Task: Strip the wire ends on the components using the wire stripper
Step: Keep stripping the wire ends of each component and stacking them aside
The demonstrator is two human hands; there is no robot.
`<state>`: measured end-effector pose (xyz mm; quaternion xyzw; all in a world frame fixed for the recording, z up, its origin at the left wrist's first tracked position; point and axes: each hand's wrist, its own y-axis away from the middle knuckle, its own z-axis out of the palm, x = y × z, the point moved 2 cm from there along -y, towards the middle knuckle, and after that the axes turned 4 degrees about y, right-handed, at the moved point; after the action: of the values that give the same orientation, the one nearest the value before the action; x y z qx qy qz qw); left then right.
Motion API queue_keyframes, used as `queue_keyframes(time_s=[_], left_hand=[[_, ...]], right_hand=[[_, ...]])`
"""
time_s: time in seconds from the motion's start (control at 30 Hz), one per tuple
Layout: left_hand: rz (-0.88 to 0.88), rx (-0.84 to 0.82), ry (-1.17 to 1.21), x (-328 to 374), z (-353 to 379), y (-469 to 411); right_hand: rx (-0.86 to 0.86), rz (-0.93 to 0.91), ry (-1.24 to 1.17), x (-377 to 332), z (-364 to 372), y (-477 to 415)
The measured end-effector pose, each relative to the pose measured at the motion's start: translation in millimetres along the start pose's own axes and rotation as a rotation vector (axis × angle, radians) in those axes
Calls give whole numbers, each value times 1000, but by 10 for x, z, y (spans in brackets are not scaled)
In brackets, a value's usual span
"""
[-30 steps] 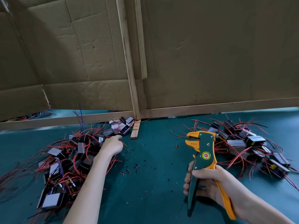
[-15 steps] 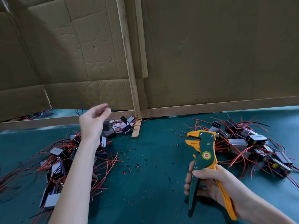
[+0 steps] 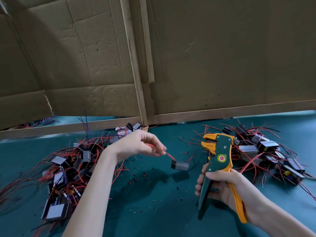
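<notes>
My left hand (image 3: 138,145) pinches a red wire (image 3: 169,155) from which a small black and silver component (image 3: 179,165) dangles above the green table (image 3: 153,194), blurred by motion. The component hangs just left of the wire stripper (image 3: 219,161), a green and yellow tool that my right hand (image 3: 220,187) grips by its handles, jaws pointing up and to the left. A pile of the same components with red wires (image 3: 68,168) lies at the left. Another pile (image 3: 266,151) lies at the right behind the stripper.
Cardboard sheets on a wooden frame (image 3: 136,65) stand upright along the far edge of the table. Small bits of stripped red and black insulation (image 3: 142,175) are scattered over the cloth between the two piles.
My left hand has lifted one component by its wire out of the left pile and carried it right, toward the stripper. The right hand and stripper have barely moved.
</notes>
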<state>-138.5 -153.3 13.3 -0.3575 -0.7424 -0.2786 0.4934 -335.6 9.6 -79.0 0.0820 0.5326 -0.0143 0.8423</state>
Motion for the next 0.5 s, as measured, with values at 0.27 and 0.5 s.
queue_keyframes(time_s=[0.27,0.5], left_hand=[[-324,78,-622,81,-282,143],[-134,23,-643,18,248,-211]], right_hand=[[30,-19,6,-10,-12,0],[54,-24,-8,-52,24,40]])
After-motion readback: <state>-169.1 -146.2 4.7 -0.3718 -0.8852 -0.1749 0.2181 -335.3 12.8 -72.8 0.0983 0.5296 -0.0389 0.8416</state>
